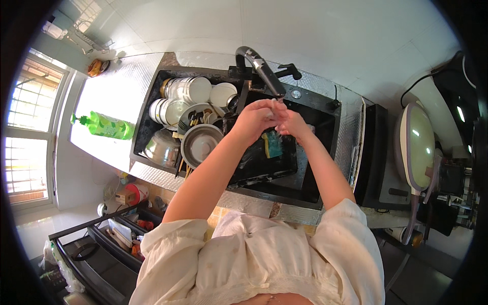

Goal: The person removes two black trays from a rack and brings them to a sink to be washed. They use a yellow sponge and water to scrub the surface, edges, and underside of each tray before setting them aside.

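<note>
Under the spout of a black faucet (263, 70), my left hand (261, 113) and my right hand (292, 122) meet, fingers against fingers. Water runs over them, and white suds show on the left fingers. I see no object in either hand, though the overlapping fingers hide part of the palms. Just below them, a yellow and green sponge (272, 145) lies in a black rectangular tray or basin (263, 167) streaked with foam. That piece sits in the right bowl of a dark double sink (330, 148).
The left sink bowl holds stacked white bowls (198, 89), a metal pot (162, 148), a grey round pan (202, 145) and utensils (196, 117). A green dish-soap bottle (108, 125) lies on the left counter. Rightward, a lidded pan (417, 146) rests by the stove. A black cart (99, 251) stands lower left.
</note>
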Demonstrator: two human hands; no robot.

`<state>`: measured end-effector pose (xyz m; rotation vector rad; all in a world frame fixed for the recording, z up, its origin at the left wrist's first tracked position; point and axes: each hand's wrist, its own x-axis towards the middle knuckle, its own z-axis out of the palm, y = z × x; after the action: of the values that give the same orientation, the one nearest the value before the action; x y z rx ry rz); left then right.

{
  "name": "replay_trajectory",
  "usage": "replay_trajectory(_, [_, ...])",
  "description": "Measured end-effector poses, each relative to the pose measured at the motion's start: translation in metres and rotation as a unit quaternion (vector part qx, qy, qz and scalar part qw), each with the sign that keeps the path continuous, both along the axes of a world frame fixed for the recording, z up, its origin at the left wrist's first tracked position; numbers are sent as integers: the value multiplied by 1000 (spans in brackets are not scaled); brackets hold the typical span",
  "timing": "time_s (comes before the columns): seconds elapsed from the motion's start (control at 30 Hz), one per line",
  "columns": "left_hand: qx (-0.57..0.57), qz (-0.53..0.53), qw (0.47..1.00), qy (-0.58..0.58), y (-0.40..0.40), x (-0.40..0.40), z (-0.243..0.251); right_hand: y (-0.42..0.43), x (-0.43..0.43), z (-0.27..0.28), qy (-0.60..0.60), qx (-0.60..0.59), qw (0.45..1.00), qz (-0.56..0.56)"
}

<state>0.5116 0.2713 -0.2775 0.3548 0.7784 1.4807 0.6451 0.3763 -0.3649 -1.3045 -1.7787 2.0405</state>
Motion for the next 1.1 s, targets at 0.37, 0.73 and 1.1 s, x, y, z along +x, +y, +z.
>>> replay_trajectory(0.37, [-195, 143, 954, 179, 64, 42, -39, -62, -5, 84, 189, -108, 953, -209])
replay_trajectory(0.73, [-183, 142, 962, 142, -10, 6, -35, -11, -106, 23, -78, -151, 981, -94])
replay_trajectory(1.1, [-7, 60, 996, 69, 10, -3, -1, 14, -38, 28, 27, -214, 974, 72])
